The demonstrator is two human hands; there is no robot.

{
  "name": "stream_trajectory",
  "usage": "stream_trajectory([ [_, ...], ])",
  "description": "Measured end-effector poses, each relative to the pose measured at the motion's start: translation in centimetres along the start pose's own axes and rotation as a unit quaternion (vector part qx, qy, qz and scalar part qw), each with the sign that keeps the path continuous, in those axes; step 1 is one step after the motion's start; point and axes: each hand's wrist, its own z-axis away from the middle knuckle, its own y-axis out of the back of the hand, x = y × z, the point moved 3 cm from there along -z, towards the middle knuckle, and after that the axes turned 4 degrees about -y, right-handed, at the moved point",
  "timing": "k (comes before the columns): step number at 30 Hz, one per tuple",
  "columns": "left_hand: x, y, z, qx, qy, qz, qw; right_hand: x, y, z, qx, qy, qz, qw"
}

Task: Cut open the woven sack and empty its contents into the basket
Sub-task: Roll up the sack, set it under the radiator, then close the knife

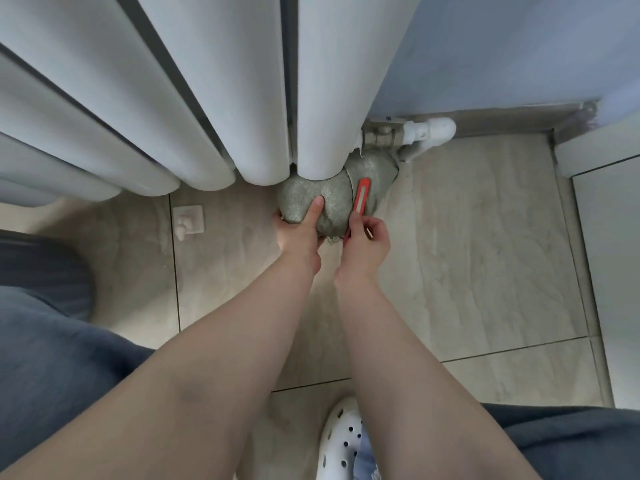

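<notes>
While crouched over the tiled floor (467, 271), pinning the woven sack (329, 199) with the left hand (299, 230), fingers spread and one fingertip pressed into the bulging cloth; gripping the red utility knife (360, 199) in the right hand (367, 240), clenched round its near end, the far end laid along the sack's right side. Sack resting on the floor at the far middle, wedged against the foot of the white radiator (207, 98) and just left of the pipe valve (381, 136). Judged to be the cutting step, barely begun, no opening visible. Next calls for steadying the sack and drawing the blade away from the holding fingers. No basket in view; white clog (341, 441) at the near edge
</notes>
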Motion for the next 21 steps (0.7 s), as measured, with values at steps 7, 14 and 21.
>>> stream_trajectory([
  [7, 0.3, -0.9, 0.1, -0.012, 0.005, -0.030, 0.999, -1.4, -0.2, -1.4, -0.053, -0.016, 0.021, 0.998],
  [14, 1.6, -0.6, 1.3, 0.079, 0.044, -0.263, 0.960, -2.9, 1.1, -0.4, -0.056, -0.014, 0.077, 0.995],
  [21, 5.3, -0.7, 8.7, -0.046, 0.178, -0.406, 0.895, -8.1, 6.0, 4.7, -0.038, -0.039, 0.154, 0.987],
])
